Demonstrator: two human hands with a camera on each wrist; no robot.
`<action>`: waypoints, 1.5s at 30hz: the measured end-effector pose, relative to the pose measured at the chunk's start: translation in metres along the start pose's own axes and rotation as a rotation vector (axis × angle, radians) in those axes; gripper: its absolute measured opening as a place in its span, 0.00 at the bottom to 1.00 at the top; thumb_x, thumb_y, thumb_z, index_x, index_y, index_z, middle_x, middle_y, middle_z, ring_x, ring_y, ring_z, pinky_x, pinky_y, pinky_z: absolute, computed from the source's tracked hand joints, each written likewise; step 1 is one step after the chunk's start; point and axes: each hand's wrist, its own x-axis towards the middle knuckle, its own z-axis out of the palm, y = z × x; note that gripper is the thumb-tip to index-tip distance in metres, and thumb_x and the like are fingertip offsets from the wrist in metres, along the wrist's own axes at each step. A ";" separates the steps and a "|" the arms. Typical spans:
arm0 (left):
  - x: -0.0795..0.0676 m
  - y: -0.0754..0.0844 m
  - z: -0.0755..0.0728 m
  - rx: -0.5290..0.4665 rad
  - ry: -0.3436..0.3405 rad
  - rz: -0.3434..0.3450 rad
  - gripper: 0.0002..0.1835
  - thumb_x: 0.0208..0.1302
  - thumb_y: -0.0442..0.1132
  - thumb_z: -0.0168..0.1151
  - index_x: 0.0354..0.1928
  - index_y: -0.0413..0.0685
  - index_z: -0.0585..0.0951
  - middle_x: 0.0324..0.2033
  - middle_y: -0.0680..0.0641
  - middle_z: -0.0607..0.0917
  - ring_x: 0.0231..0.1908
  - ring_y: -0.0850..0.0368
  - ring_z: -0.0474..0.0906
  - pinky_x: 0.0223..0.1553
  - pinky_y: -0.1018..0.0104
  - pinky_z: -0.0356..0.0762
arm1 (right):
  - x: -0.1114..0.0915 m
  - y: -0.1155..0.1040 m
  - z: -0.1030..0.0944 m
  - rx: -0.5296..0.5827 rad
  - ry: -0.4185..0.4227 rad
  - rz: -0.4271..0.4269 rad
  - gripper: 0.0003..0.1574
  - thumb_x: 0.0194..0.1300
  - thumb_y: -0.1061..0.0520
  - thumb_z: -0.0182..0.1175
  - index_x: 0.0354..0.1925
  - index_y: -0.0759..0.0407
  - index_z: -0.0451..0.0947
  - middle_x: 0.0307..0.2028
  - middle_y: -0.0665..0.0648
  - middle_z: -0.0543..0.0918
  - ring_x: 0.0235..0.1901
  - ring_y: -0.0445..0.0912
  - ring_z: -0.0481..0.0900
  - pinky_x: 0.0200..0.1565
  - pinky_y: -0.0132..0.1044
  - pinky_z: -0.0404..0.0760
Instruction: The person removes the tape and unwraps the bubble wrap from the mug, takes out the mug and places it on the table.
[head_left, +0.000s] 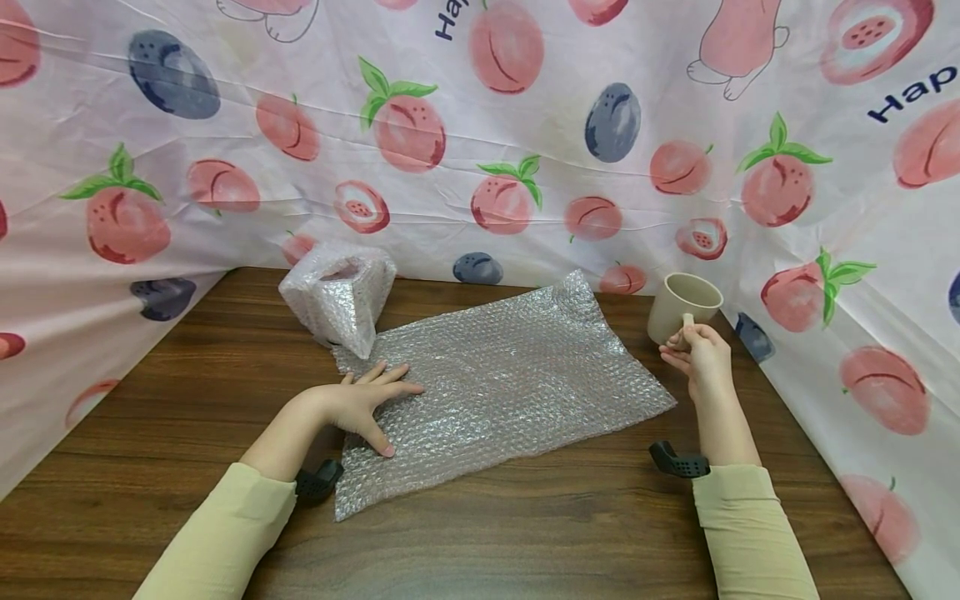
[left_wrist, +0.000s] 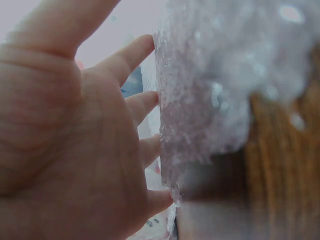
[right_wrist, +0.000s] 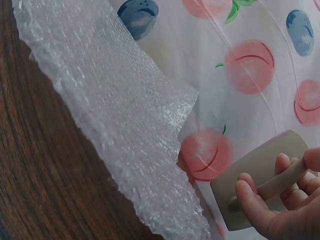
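Note:
A sheet of bubble wrap (head_left: 510, 375) lies spread across the middle of the wooden table. My left hand (head_left: 367, 402) rests on its left part with fingers spread; the left wrist view shows the fingertips (left_wrist: 147, 44) touching the plastic. On the right, my right hand (head_left: 703, 354) grips the handle of a beige mug (head_left: 667, 312), which stands upright beyond the sheet's right corner. In the right wrist view, fingers curl round the handle (right_wrist: 280, 184) of the mug.
A bubble-wrapped bundle (head_left: 337, 287) stands at the back left, over the sheet's far left corner. A white cloth with printed peaches (head_left: 420, 208) hangs behind the table (head_left: 480, 533) and along both sides.

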 end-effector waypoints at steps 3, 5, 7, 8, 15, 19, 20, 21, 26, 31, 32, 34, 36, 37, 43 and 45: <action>0.000 0.000 0.000 -0.003 0.000 0.001 0.53 0.45 0.54 0.76 0.73 0.58 0.59 0.74 0.42 0.40 0.70 0.36 0.27 0.59 0.27 0.27 | 0.000 0.001 -0.002 -0.004 0.005 0.005 0.12 0.75 0.60 0.45 0.34 0.64 0.68 0.25 0.54 0.76 0.25 0.45 0.82 0.33 0.35 0.83; 0.001 0.000 0.000 -0.005 0.000 0.002 0.53 0.45 0.54 0.76 0.73 0.58 0.59 0.74 0.42 0.40 0.70 0.36 0.27 0.59 0.27 0.27 | 0.000 0.002 -0.003 -0.014 0.006 0.010 0.12 0.75 0.59 0.45 0.35 0.65 0.68 0.26 0.54 0.76 0.25 0.45 0.82 0.34 0.35 0.83; 0.001 0.000 0.000 0.000 0.001 0.004 0.53 0.45 0.55 0.76 0.73 0.58 0.59 0.74 0.42 0.41 0.70 0.36 0.27 0.59 0.27 0.27 | 0.001 0.003 -0.005 -0.024 0.007 0.013 0.12 0.75 0.58 0.45 0.36 0.65 0.67 0.26 0.54 0.75 0.26 0.45 0.82 0.34 0.35 0.83; 0.001 0.000 0.000 0.002 0.002 0.004 0.53 0.45 0.55 0.76 0.73 0.58 0.59 0.74 0.43 0.41 0.70 0.36 0.28 0.59 0.27 0.27 | 0.001 0.003 -0.005 -0.027 0.008 0.013 0.12 0.75 0.58 0.45 0.36 0.66 0.67 0.26 0.54 0.75 0.26 0.45 0.82 0.34 0.35 0.83; 0.000 0.000 0.000 -0.004 0.000 0.002 0.53 0.45 0.55 0.76 0.73 0.58 0.59 0.74 0.43 0.40 0.70 0.36 0.27 0.59 0.27 0.27 | 0.003 0.006 -0.006 -0.010 0.018 0.018 0.11 0.75 0.59 0.45 0.36 0.66 0.67 0.26 0.54 0.76 0.25 0.45 0.81 0.34 0.35 0.83; -0.001 0.001 -0.001 -0.009 -0.005 0.000 0.53 0.45 0.54 0.76 0.73 0.57 0.59 0.74 0.42 0.40 0.70 0.36 0.27 0.59 0.27 0.27 | 0.003 0.007 -0.007 -0.019 0.021 0.016 0.11 0.75 0.59 0.45 0.37 0.66 0.66 0.26 0.53 0.76 0.25 0.45 0.81 0.34 0.34 0.83; -0.001 0.001 -0.001 -0.009 -0.004 0.000 0.53 0.45 0.54 0.76 0.73 0.57 0.59 0.74 0.42 0.40 0.70 0.36 0.27 0.59 0.27 0.27 | 0.003 0.007 -0.007 -0.021 0.022 0.015 0.11 0.75 0.59 0.45 0.37 0.66 0.66 0.26 0.53 0.76 0.25 0.45 0.81 0.34 0.34 0.83; -0.001 0.001 -0.001 -0.009 -0.005 -0.001 0.53 0.45 0.54 0.76 0.73 0.57 0.59 0.74 0.42 0.40 0.70 0.36 0.27 0.59 0.27 0.27 | 0.003 0.008 -0.007 -0.022 0.021 0.015 0.11 0.75 0.59 0.45 0.37 0.66 0.66 0.26 0.53 0.76 0.25 0.44 0.81 0.34 0.34 0.82; 0.000 0.000 0.000 -0.006 -0.003 -0.001 0.53 0.45 0.55 0.76 0.73 0.58 0.59 0.74 0.43 0.40 0.70 0.36 0.27 0.59 0.27 0.27 | 0.005 0.011 -0.008 -0.031 0.023 0.016 0.12 0.75 0.59 0.45 0.35 0.66 0.67 0.26 0.54 0.76 0.25 0.45 0.81 0.34 0.34 0.82; 0.001 -0.001 0.000 -0.007 -0.003 0.000 0.53 0.45 0.55 0.76 0.73 0.59 0.59 0.75 0.43 0.40 0.70 0.36 0.27 0.59 0.27 0.26 | 0.006 0.014 -0.008 -0.038 0.027 0.010 0.12 0.75 0.59 0.45 0.35 0.65 0.66 0.27 0.54 0.76 0.26 0.44 0.80 0.34 0.34 0.82; 0.001 -0.002 0.000 -0.006 -0.003 0.000 0.53 0.45 0.55 0.76 0.73 0.59 0.59 0.75 0.43 0.40 0.70 0.36 0.27 0.59 0.27 0.27 | 0.006 0.015 -0.008 -0.038 0.027 0.010 0.12 0.75 0.59 0.45 0.35 0.66 0.66 0.27 0.53 0.76 0.26 0.44 0.80 0.34 0.34 0.82; 0.001 -0.001 0.000 -0.008 -0.004 -0.001 0.53 0.45 0.55 0.76 0.73 0.59 0.59 0.75 0.43 0.40 0.70 0.36 0.27 0.59 0.27 0.27 | 0.007 0.016 -0.008 -0.042 0.026 0.008 0.12 0.75 0.59 0.45 0.36 0.66 0.66 0.27 0.53 0.76 0.26 0.44 0.80 0.34 0.33 0.82; 0.001 -0.001 0.000 -0.007 -0.004 -0.002 0.53 0.45 0.55 0.76 0.73 0.59 0.59 0.75 0.43 0.40 0.70 0.36 0.27 0.59 0.27 0.26 | 0.007 0.017 -0.008 -0.048 0.028 0.009 0.12 0.75 0.58 0.45 0.37 0.66 0.66 0.27 0.53 0.76 0.26 0.44 0.81 0.34 0.33 0.82; 0.001 -0.001 0.000 -0.007 -0.004 -0.003 0.53 0.45 0.55 0.76 0.73 0.59 0.59 0.74 0.43 0.40 0.70 0.36 0.27 0.59 0.27 0.26 | 0.007 0.017 -0.008 -0.047 0.028 0.011 0.12 0.75 0.58 0.45 0.37 0.67 0.66 0.27 0.53 0.76 0.26 0.44 0.81 0.34 0.33 0.82; 0.000 0.001 0.000 -0.009 -0.003 -0.004 0.53 0.45 0.54 0.76 0.73 0.59 0.59 0.74 0.43 0.40 0.70 0.36 0.27 0.59 0.27 0.27 | 0.008 0.019 -0.009 -0.052 0.027 0.020 0.12 0.75 0.58 0.44 0.38 0.68 0.65 0.27 0.53 0.76 0.27 0.44 0.81 0.35 0.33 0.82; 0.000 0.001 0.000 -0.009 -0.002 -0.003 0.53 0.45 0.55 0.76 0.73 0.59 0.59 0.74 0.43 0.40 0.70 0.36 0.27 0.59 0.27 0.27 | 0.008 0.020 -0.010 -0.060 0.029 0.017 0.12 0.75 0.58 0.44 0.39 0.68 0.65 0.27 0.53 0.76 0.27 0.44 0.81 0.35 0.33 0.82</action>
